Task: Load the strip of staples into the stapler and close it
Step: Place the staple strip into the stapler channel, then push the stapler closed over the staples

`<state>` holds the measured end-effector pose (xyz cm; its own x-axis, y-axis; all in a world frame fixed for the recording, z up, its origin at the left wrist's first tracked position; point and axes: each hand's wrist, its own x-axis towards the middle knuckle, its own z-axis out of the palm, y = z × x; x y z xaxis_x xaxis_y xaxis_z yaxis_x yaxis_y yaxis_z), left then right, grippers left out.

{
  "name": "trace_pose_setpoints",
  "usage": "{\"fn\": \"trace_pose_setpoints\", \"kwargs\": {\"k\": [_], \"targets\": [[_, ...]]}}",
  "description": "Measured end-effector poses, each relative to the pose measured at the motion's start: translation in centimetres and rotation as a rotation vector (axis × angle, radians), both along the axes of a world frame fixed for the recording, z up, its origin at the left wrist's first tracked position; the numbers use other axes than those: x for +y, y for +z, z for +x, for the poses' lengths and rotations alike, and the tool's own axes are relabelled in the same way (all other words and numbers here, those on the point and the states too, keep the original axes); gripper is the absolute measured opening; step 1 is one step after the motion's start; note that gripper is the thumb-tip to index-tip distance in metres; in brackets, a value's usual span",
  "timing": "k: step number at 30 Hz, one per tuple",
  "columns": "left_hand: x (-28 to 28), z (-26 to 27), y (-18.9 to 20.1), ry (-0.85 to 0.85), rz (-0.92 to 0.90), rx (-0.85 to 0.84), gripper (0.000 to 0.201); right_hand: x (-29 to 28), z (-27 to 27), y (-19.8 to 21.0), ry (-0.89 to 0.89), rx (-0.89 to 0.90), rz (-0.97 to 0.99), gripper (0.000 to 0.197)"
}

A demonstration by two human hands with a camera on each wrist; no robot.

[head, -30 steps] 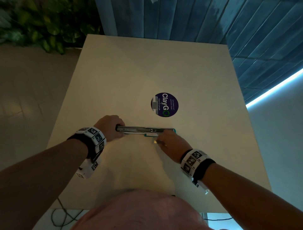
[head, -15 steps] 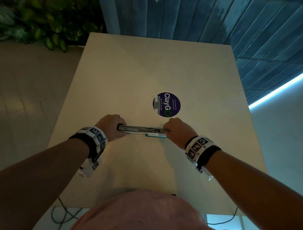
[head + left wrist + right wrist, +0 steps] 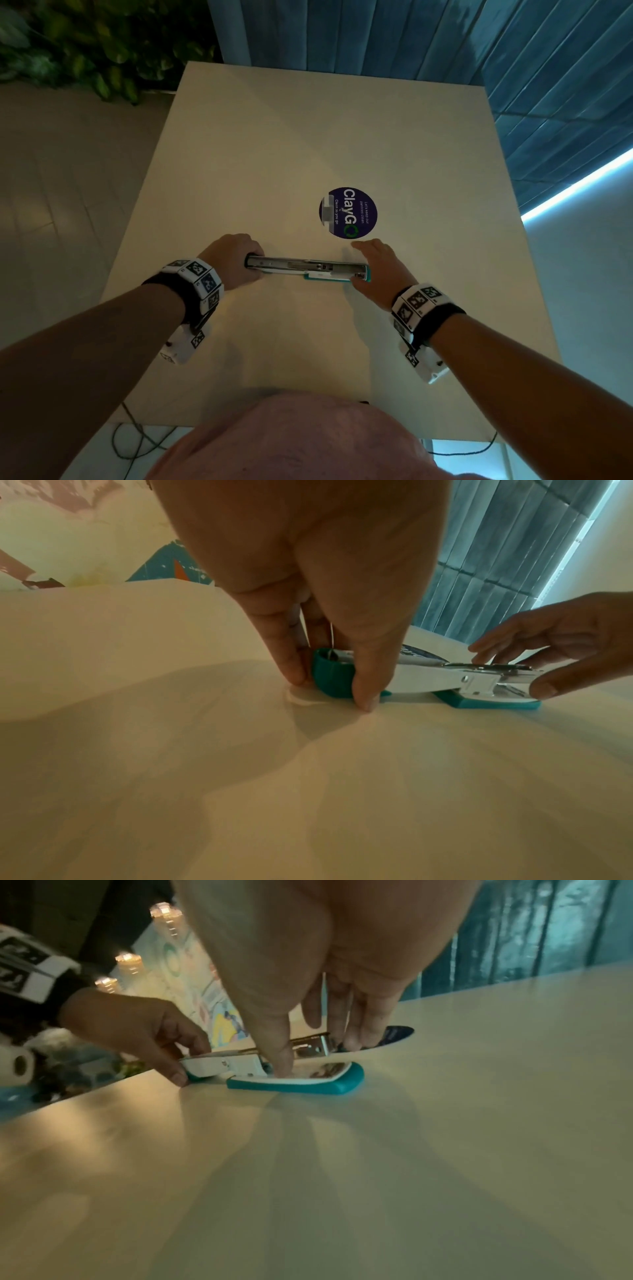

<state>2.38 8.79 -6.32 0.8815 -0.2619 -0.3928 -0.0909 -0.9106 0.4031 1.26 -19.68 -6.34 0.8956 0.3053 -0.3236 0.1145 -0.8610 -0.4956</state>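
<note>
A teal and white stapler (image 3: 298,265) lies opened out flat on the pale table (image 3: 308,137), its metal magazine (image 3: 496,669) facing up. My left hand (image 3: 239,260) pinches the teal cover end (image 3: 334,674) between thumb and fingers and holds it on the table. My right hand (image 3: 359,263) straddles the magazine's front end, fingers on the far side. Its thumb (image 3: 281,1058) presses on the near side above the teal base (image 3: 308,1087). No loose staple strip shows, and I cannot tell whether one lies in the magazine.
A round dark ClayGo sticker (image 3: 348,212) lies on the table just beyond the right hand. Plants (image 3: 85,44) stand past the far left corner and a blue slatted wall (image 3: 513,51) behind. Cables (image 3: 137,442) hang below the near edge.
My right hand moved from the stapler's near side over the magazine and then to its right end, where thumb and fingers now sit on either side. The left hand stayed put.
</note>
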Motion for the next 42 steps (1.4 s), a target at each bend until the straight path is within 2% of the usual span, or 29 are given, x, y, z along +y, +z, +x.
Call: {"fn": "trace_pose_setpoints", "kwargs": {"k": [4, 6, 10, 13, 16, 19, 23, 34, 37, 42], "targets": [[0.2, 0.2, 0.0, -0.021, 0.012, 0.031, 0.030, -0.4, -0.1, -0.7, -0.045, 0.050, -0.024, 0.036], [0.4, 0.2, 0.7, -0.001, -0.028, 0.008, 0.028, -0.5, -0.1, -0.8, -0.053, 0.061, -0.008, 0.032], [0.0, -0.2, 3.1, 0.050, -0.270, -0.105, 0.037, -0.5, 0.2, -0.9, -0.058, 0.069, 0.005, 0.031], [-2.1, -0.3, 3.9, 0.069, -0.449, -0.100, 0.040, -0.8, 0.3, -0.8, -0.059, 0.082, 0.012, 0.034], [-5.5, -0.1, 3.5, 0.065, -0.526, -0.059, 0.039, -0.9, 0.5, -0.7, -0.048, 0.081, 0.010, 0.033], [-9.0, 0.3, 2.6, -0.030, -0.477, -0.073, 0.037, -0.8, 0.6, -0.7, -0.072, 0.085, -0.008, 0.028], [-11.8, 0.8, 0.7, -0.203, -0.275, -0.061, 0.038, -1.0, 0.6, -1.1, -0.080, 0.085, 0.017, 0.032], [-12.6, 1.5, 0.4, -0.327, -0.115, -0.069, 0.038, -1.5, 0.7, -1.8, -0.058, 0.062, 0.051, 0.035], [-12.2, 1.2, -0.1, -0.294, -0.130, -0.077, 0.043, -1.6, 0.7, -1.7, -0.047, 0.065, 0.058, 0.036], [-9.8, 0.7, -0.7, -0.150, -0.186, -0.115, 0.061, -1.8, 0.5, -1.7, -0.048, 0.059, 0.064, 0.038]]}}
